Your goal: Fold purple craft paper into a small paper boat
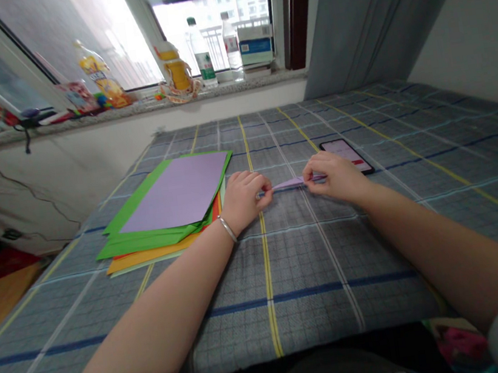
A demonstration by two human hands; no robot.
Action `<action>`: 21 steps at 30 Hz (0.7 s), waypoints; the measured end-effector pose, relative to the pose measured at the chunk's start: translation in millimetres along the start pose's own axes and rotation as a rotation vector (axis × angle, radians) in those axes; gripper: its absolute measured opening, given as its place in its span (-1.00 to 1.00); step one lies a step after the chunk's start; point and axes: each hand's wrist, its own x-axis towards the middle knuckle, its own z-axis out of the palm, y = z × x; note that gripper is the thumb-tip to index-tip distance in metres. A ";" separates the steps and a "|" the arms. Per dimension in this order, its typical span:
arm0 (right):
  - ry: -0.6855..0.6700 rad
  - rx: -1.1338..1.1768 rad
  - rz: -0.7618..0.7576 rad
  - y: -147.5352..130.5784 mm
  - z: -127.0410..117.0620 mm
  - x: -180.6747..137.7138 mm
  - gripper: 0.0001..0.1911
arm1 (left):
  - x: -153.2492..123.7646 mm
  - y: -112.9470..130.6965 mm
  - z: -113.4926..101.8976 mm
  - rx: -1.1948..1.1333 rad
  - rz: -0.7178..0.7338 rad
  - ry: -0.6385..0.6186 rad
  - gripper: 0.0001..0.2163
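Note:
A narrow folded strip of purple paper point(289, 184) lies low over the checked bedsheet point(314, 263), stretched between my two hands. My left hand point(245, 199), with a silver bracelet on its wrist, is closed and pinches the strip's left end. My right hand point(333, 176) is closed and pinches the right end. To the left of my left hand lies a stack of coloured paper sheets point(169, 206), purple on top, then green, orange and pale ones beneath.
A black phone point(346, 156) with a lit screen lies just beyond my right hand. The windowsill point(137, 106) at the back holds bottles, a box and small colourful items. A grey curtain point(373, 17) hangs at the right.

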 end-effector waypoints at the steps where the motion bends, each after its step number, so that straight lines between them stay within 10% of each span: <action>1: 0.000 -0.001 0.001 -0.1 -0.1 0.0 -0.95 | -0.1 -0.4 -0.1 -0.001 -0.001 -0.001 -0.93; 21: 0.003 -0.095 0.005 -39.9 15.0 5.2 -0.95 | -0.6 16.7 4.4 0.254 0.161 -0.102 -0.84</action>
